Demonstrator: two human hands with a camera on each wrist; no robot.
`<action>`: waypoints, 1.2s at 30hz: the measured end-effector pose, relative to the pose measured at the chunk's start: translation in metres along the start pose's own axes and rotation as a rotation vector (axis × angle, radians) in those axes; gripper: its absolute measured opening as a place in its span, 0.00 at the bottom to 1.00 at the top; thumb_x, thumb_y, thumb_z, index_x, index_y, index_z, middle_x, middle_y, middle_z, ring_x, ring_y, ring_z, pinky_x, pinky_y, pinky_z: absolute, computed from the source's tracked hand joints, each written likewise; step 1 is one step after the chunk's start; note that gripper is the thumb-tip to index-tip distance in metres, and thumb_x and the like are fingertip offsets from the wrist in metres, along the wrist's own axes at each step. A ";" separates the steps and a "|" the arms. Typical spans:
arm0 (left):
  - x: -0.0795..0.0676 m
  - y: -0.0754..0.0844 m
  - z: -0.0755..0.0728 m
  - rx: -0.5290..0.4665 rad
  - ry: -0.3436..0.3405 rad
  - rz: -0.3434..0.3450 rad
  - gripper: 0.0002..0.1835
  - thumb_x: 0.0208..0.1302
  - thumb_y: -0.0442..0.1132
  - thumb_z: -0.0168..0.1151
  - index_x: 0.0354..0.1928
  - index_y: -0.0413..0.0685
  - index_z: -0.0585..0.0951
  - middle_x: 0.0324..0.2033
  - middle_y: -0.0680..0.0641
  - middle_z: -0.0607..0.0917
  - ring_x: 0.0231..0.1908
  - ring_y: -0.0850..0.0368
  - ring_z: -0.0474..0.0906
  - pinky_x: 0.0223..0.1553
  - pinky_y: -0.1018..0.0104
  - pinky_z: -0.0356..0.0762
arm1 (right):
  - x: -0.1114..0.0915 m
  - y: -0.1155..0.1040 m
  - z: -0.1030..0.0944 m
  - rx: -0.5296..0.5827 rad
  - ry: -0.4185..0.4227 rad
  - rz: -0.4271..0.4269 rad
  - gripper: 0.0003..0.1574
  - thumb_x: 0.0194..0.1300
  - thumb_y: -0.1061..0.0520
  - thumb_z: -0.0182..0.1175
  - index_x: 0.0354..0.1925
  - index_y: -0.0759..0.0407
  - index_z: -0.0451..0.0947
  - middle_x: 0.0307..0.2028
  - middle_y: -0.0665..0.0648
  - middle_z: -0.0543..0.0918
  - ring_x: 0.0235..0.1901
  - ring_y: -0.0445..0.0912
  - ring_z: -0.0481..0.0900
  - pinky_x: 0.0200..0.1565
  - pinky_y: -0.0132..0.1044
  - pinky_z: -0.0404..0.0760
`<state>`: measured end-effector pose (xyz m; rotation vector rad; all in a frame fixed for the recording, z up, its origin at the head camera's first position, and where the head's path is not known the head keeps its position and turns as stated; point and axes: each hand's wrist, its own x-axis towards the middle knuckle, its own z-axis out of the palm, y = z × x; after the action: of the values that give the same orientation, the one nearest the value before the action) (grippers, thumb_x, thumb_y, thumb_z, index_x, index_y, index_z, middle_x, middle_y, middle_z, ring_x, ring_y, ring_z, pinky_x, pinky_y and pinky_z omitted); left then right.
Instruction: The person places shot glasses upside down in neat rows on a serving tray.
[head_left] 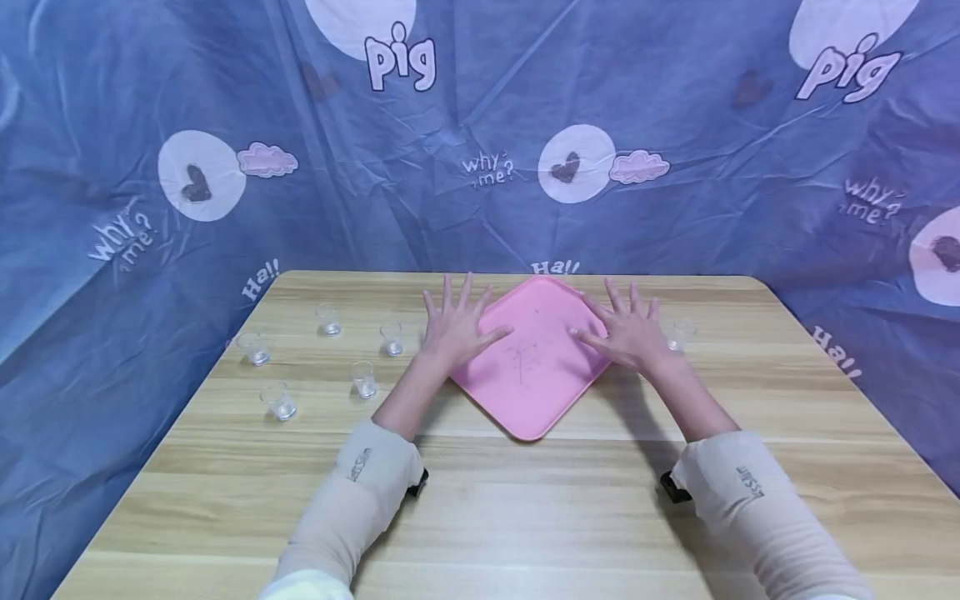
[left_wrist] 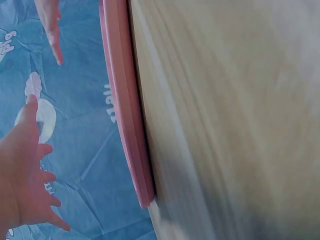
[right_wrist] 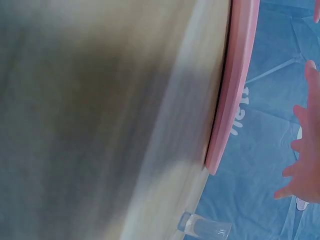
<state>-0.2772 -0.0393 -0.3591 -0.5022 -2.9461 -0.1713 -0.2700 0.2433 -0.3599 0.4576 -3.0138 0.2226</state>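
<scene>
A pink tray (head_left: 532,400) lies on the wooden table, turned so one corner points toward me. My left hand (head_left: 454,332) is over its left corner with fingers spread, holding nothing. Over the right corner is my right hand (head_left: 630,332), its fingers also spread and nothing in them. Both wrist views show the hands raised above the tray's rim (left_wrist: 127,110), with blue cloth visible between. A small clear glass (head_left: 681,335) stands just beyond the right hand, partly hidden by it; the right wrist view shows that glass (right_wrist: 205,227) near the tray.
Several small clear glasses stand on the left of the table, among them one nearest the left arm (head_left: 363,380) and one toward the front (head_left: 279,402). A blue printed cloth (head_left: 480,108) hangs behind the table (head_left: 480,517).
</scene>
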 end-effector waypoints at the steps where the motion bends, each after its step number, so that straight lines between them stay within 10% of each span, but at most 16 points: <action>1: -0.001 0.001 0.000 -0.025 0.002 -0.002 0.43 0.58 0.73 0.35 0.71 0.61 0.49 0.70 0.44 0.39 0.65 0.36 0.25 0.56 0.32 0.27 | 0.000 -0.001 0.001 0.000 -0.008 0.001 0.45 0.63 0.29 0.42 0.70 0.50 0.51 0.69 0.66 0.36 0.63 0.69 0.27 0.53 0.70 0.28; 16: -0.045 0.012 0.013 -0.145 -0.055 -0.071 0.40 0.61 0.64 0.49 0.70 0.51 0.56 0.69 0.39 0.45 0.65 0.34 0.35 0.59 0.35 0.34 | -0.018 -0.030 0.014 0.149 -0.089 -0.007 0.44 0.63 0.33 0.46 0.69 0.54 0.53 0.67 0.71 0.44 0.63 0.72 0.38 0.56 0.69 0.39; 27: -0.057 0.001 0.055 -0.150 -0.150 -0.048 0.40 0.63 0.66 0.39 0.69 0.49 0.57 0.68 0.36 0.48 0.65 0.33 0.33 0.62 0.43 0.31 | -0.019 0.002 0.040 0.153 -0.087 -0.093 0.47 0.60 0.34 0.52 0.68 0.58 0.56 0.66 0.72 0.51 0.63 0.71 0.40 0.59 0.64 0.37; 36: -0.055 -0.002 0.062 -0.193 -0.145 -0.037 0.38 0.64 0.66 0.39 0.68 0.48 0.60 0.68 0.37 0.48 0.65 0.33 0.30 0.62 0.45 0.25 | -0.021 0.012 0.050 0.106 -0.128 -0.056 0.45 0.62 0.31 0.46 0.68 0.55 0.57 0.66 0.70 0.52 0.64 0.69 0.41 0.60 0.61 0.35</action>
<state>-0.2345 -0.0504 -0.4289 -0.5044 -3.0986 -0.4447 -0.2563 0.2528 -0.4128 0.5871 -3.1194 0.3643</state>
